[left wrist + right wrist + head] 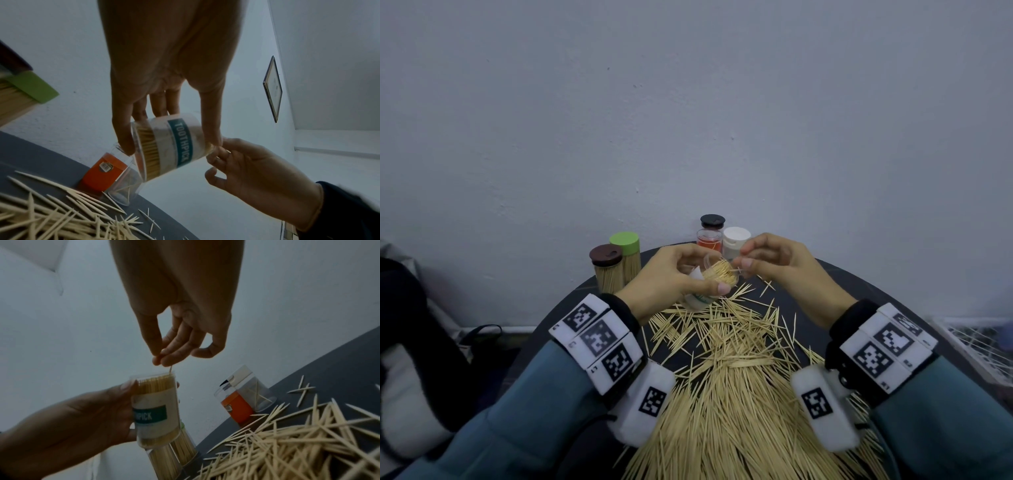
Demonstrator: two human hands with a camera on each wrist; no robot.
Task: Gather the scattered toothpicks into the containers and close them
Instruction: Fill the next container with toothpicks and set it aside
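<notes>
i have the clear toothpick container up off the table, tilted so its open mouth points up and toward my right, its long axis slanting from the low base near me to the raised rim. it is a see-through plastic cylinder with a whitish paper label and a teal band reading "toothpick", packed almost full with upright pale wooden sticks whose ends sit just below the rim.

my left hand wraps it from the side, thumb on one face and fingers curled round the back, wrist lifted over the pile. my right hand hovers just at the mouth, thumb and first fingers pressed together on a single toothpick, which stands nearly upright with its lower end at the rim; the little finger is curled aside.

below and toward me lies the big heap of scattered toothpicks, thin, pointed at both ends, mostly running lengthwise toward me and crossing loosely at the far fringe on the dark round table.

at the far edge stand a brown-lidded jar and a green-lidded jar, touching, both full of sticks. to their right are a clear container with an orange label, holding only a few loose sticks, a dark lid behind it, and a white cap beside it.
</notes>
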